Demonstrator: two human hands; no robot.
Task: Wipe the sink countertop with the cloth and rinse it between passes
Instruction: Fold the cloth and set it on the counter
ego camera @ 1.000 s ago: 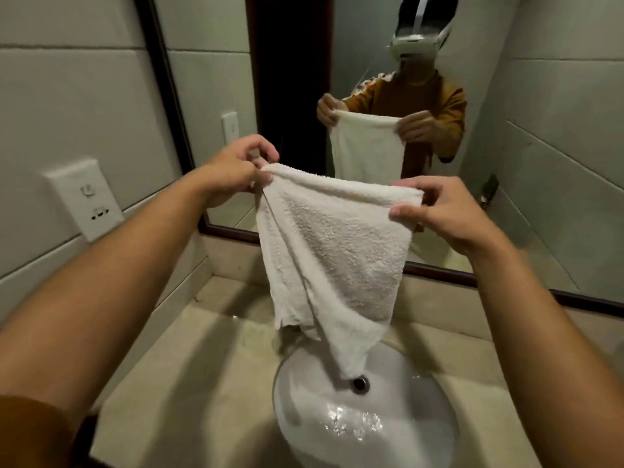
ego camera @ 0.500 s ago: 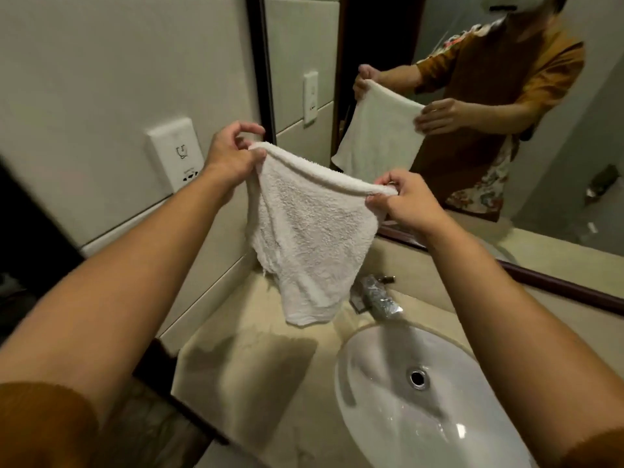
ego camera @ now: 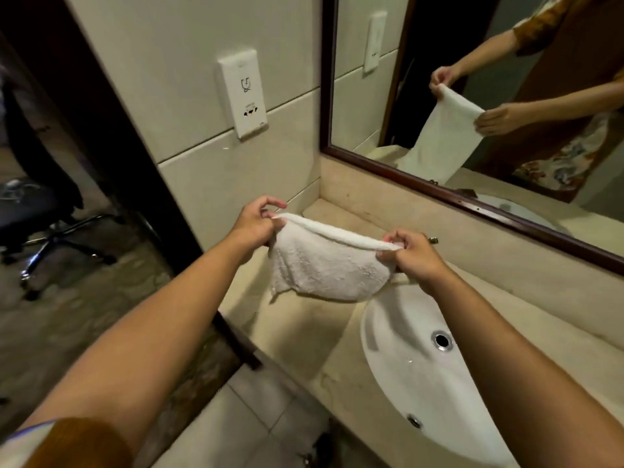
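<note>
A white terry cloth [ego camera: 324, 265] hangs stretched between both hands, low over the beige countertop [ego camera: 304, 325] left of the white sink basin [ego camera: 398, 359]. My left hand [ego camera: 256, 224] pinches the cloth's top left corner. My right hand [ego camera: 412, 255] pinches the top right corner, above the basin's left rim. The cloth's lower edge hangs just above the counter. The basin is wet, with a metal drain [ego camera: 441, 340] in its middle. The faucet is mostly hidden behind my right hand.
A dark-framed mirror [ego camera: 472, 197] runs along the back wall and reflects me and the cloth. A white wall socket plate [ego camera: 242, 92] sits on the tiled left wall. A doorway with an office chair [ego camera: 40, 231] lies left. The counter's front edge [ego camera: 270, 359] drops to floor tiles.
Both hands have lowered the cloth from chest height down toward the countertop left of the sink, still holding its top corners. My view has tipped down and to the left.
</note>
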